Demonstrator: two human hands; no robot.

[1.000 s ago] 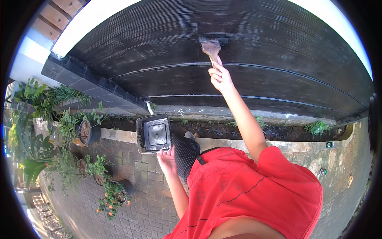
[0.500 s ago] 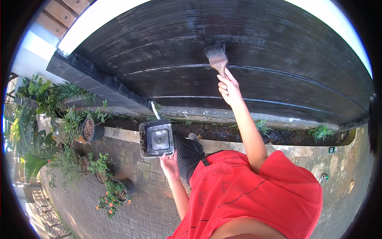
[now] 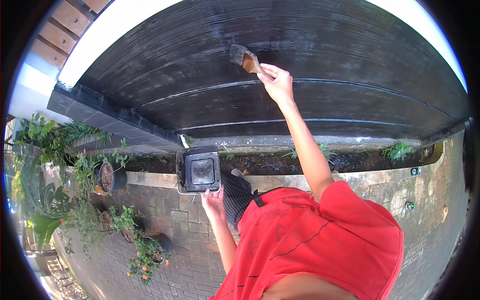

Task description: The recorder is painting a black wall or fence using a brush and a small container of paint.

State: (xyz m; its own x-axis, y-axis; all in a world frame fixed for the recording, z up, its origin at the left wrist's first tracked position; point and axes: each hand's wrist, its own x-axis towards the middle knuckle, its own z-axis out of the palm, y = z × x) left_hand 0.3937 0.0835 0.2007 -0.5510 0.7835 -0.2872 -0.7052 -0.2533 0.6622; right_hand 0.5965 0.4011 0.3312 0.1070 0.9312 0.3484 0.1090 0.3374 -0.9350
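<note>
My right hand [image 3: 277,84] is stretched forward and closed around the handle of a paintbrush [image 3: 248,61]. The brush has a brownish ferrule and dark, paint-coated bristles, which lie at the surface of a black ridged wall [image 3: 350,57]; whether they touch it is hard to tell. Low on the left, my left hand [image 3: 215,206] grips the near edge of a square plastic tub [image 3: 215,172]. Dark paint smears its inner walls and bottom. My left fingers are partly hidden beneath the tub, with the thumb on its rim.
A soil bed [image 3: 357,170] with small plants runs along the wall's foot, edged by a concrete kerb [image 3: 360,179]. Potted plants [image 3: 119,178] stand to the left on the brick paving [image 3: 187,250]. A black tiled ledge [image 3: 115,122] juts out at the left.
My right hand has moved the brush left and slightly up across the wall, turning its bristles leftward. The tub in my left hand has shifted only slightly.
</note>
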